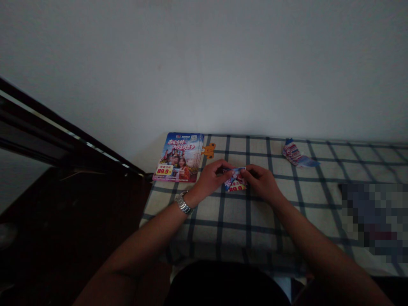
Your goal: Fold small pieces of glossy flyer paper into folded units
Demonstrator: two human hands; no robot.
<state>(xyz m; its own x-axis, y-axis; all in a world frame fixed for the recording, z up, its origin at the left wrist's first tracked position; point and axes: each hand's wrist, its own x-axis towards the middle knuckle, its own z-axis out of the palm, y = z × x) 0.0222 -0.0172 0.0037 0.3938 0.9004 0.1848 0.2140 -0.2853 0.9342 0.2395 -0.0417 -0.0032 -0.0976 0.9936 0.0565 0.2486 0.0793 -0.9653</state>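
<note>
Basically, clock centred on the ppr in hand, 12 = toward wall; items nr to far.

Item: dark clothing (228, 282), 6 o'clk, wearer's own, at the near edge of the cloth.

Item: wristwatch (184, 202), qty 1, 8 o'clk, silver-col. metal band, on L wrist.

Item: L hand (214, 175), 9 o'clk, thumb & fingers closed narrowly on the L edge of the ppr.

Item: R hand (262, 180), 3 o'clk, same narrow pinch, R edge. Both forearms bare.

Item: folded paper (236, 183), qty 1, clock centre, btwn the two hands, small; blue/pink/white print, "89.9" legible on lower pt. Exact folds too small to tell.

Item: checked cloth (234, 231), under all of the above, off-white w/ dk blue-grey lines.

Item: pixelated patch (376, 223), btwn 3 & 4 o'clk, contents unreadable.

Item: flyer stack (178, 159), approx. 10 o'clk, flat on cloth; top sheet blue/pink w/ QR code, two figures, "89.9" label.

Item: orange bear figure (209, 150), btwn 10 & 11 o'clk, just R of stack; print or loose pc., can't tell.

Item: crumpled-looking printed piece (296, 155), approx. 2 o'clk, blue/red/white, well apart from R hand.

Item: dark frame (63, 131), btwn 9 & 10 o'clk, slanting, w/ pale strips.

Item: wall (204, 63), 12 o'clk, plain, pale grey, behind cloth.
</note>
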